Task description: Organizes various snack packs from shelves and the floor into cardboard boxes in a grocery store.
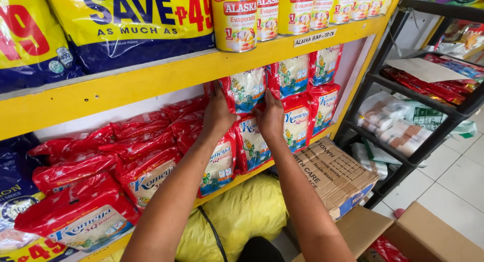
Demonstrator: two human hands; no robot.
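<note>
Hands meet on one red rice bag [245, 90] standing upright in the top row of a stack on the yellow shelf [151, 80]. The left hand [218, 113] presses against the bag's lower left edge, fingers reaching up along its side, while the right hand [270, 118] cups its lower right corner, thumb toward the middle. Both palms face the shelf and grip the bag between them, so each hand is closed on the packet rather than spread free. Both forearms rise from the bottom of the view and converge, wrists nearly straight, elbows low.

More red rice bags [297, 121] stand packed just beside it and below it, and others lie slumped flat further left [146, 166]. Cans of evaporated milk [234, 20] line the shelf above. A yellow sack [242, 211] and a cardboard box [335, 173] sit below, with a black wire rack [428, 110] at right.
</note>
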